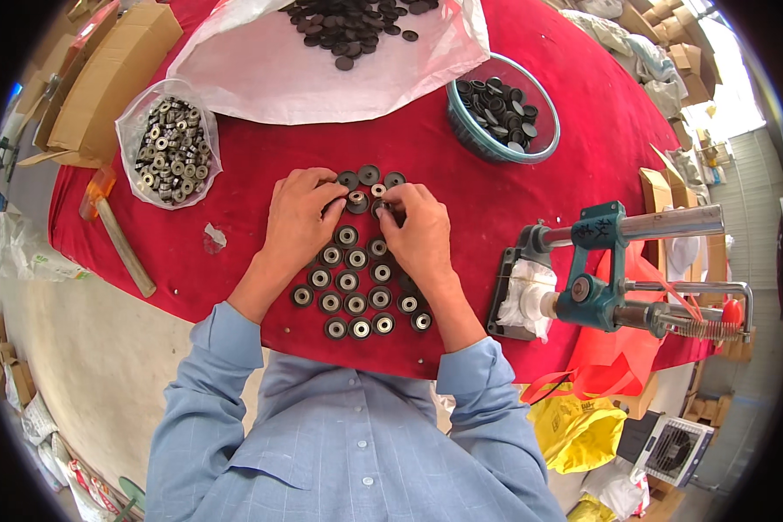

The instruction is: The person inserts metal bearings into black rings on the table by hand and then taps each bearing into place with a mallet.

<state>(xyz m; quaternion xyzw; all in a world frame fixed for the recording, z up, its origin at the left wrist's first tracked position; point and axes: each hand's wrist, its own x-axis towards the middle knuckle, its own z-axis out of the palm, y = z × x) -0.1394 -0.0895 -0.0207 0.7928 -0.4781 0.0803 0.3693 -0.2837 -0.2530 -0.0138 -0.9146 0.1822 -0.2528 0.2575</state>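
My left hand [301, 209] is closed, its thumb and forefinger pinching a small metal bearing [357, 199] over a round black cap. Close beside it, my right hand [419, 233] has its fingertips pressed together on a bearing, mostly hidden by the fingers, at another black cap. Just beyond the hands lie black caps [369, 175] without bearings, and a bearing [378, 190] sits on one cap. Toward me, several black caps with bearings in them [355, 304] stand in loose rows. Some are partly covered by my right hand and wrist.
At the left are a bag of bearings [172, 157], a hammer [123, 244] and a cardboard box [113, 83]. A white sheet [261, 78] with black caps lies at the back, beside a bowl of caps [541, 155]. A green hand press [587, 274] stands at the right.
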